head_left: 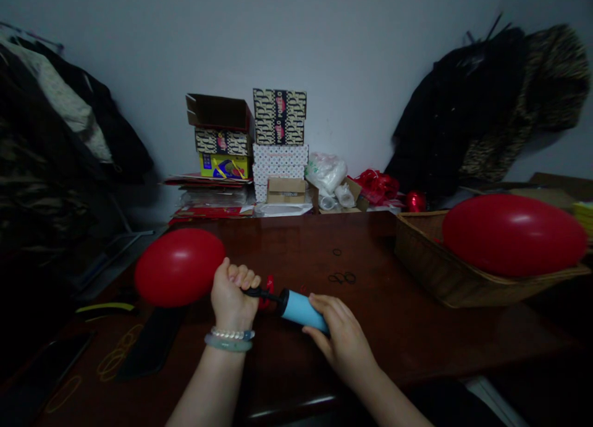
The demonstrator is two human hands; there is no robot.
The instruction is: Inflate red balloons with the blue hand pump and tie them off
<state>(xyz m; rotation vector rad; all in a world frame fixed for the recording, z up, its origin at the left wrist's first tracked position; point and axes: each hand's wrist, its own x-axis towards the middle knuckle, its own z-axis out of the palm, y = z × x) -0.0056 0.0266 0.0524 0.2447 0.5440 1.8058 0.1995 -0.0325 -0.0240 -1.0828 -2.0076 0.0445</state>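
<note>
An inflated red balloon stretches out to the left of my left hand. The fingers of that hand are wrapped round the balloon's neck, at the black end of a hand air pump. My right hand is closed round the light blue barrel of the pump, which slants down to the right over the dark wooden table. A black rod shows between the barrel and my left fist. The joint of neck and nozzle is hidden inside the fist. Small red pieces lie behind the rod.
At right, a wicker basket bears a large red balloon. Black bands lie mid-table; yellow rubber bands and a dark flat object lie left. Stacked boxes and plastic bags stand at the back.
</note>
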